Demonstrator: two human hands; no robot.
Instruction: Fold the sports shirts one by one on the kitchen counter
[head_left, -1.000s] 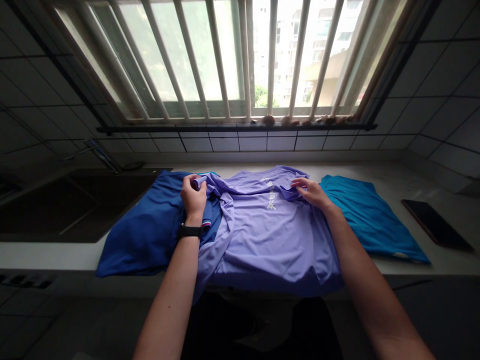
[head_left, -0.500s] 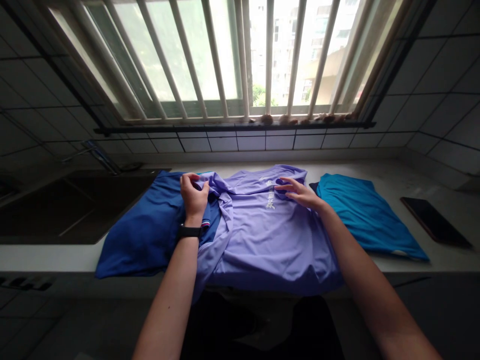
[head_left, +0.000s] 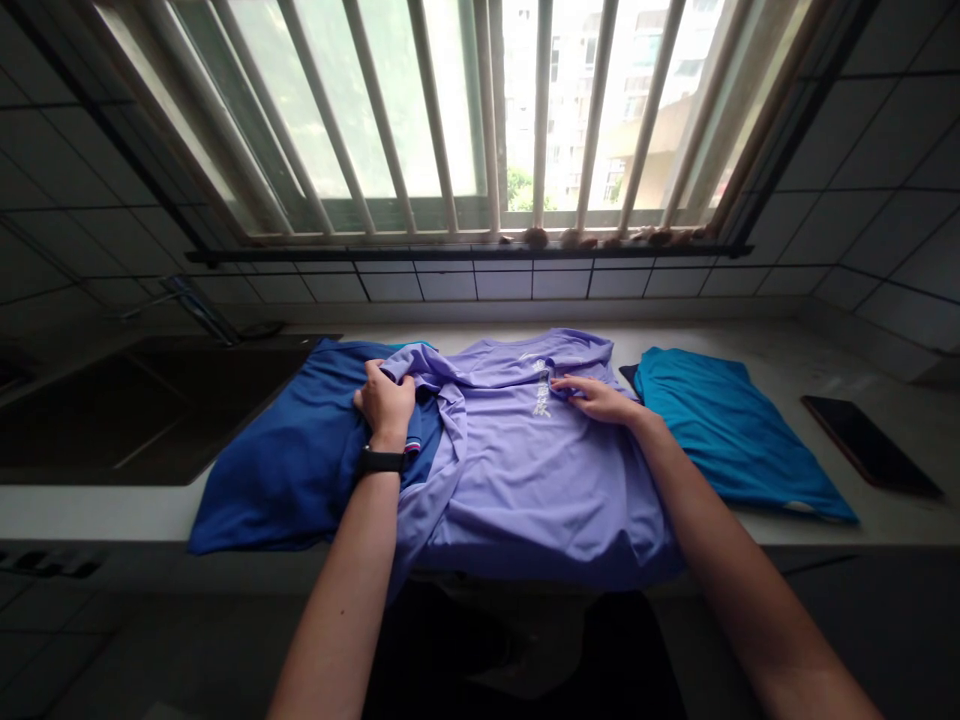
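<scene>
A purple shirt [head_left: 517, 480] with white printed characters lies spread on the counter, its lower edge hanging over the front. My left hand [head_left: 388, 405], with a black band on the wrist, is closed on a bunched purple fold at the shirt's left side. Toward the right, my right hand [head_left: 600, 400] has its fingers together on a loose fold beside the print; part of the grip is hidden. Under and left of my left hand lies a dark blue garment [head_left: 277, 470], partly covered by the purple cloth.
A folded teal garment [head_left: 720, 430] lies to the right, with a dark phone [head_left: 870, 445] beyond it. At the left are a dark sink [head_left: 150, 400] and a faucet [head_left: 199, 310]. Behind the counter [head_left: 787, 370], a barred window [head_left: 491, 120] is set in the tiled wall.
My left hand has lowered slightly and its fingers have closed down on the purple cloth. My right hand has dropped a little, its fingers drawing together on the fold near the print.
</scene>
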